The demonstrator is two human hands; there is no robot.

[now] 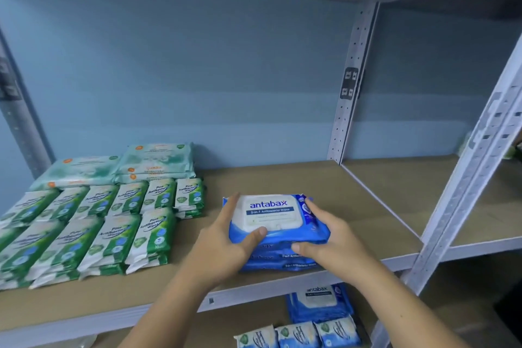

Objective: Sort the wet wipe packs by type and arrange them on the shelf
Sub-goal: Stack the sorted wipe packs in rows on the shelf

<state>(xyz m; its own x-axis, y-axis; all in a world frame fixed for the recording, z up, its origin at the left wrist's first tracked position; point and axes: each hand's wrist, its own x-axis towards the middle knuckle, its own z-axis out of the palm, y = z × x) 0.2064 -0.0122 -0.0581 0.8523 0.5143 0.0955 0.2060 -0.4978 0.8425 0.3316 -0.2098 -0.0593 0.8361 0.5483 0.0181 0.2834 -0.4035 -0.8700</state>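
Gripping the blue Antabax stack (269, 216), left hand (223, 246) and right hand (336, 237) likely straighten it, right of Pine packs (113, 223).

Three blue antabax packs (279, 239) stacked at 6 o'clock! Green pine packs (113, 237) at 9 o'clock, six across the back row. Teal packs (156, 161) at 10 o'clock, two stacks. Three small blue-white packs (298, 335) at 5 o'clock.

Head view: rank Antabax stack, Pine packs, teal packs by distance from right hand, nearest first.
1. Antabax stack: centre, gripped by the right hand.
2. Pine packs: left of the stack.
3. Teal packs: back left, behind the Pine packs.
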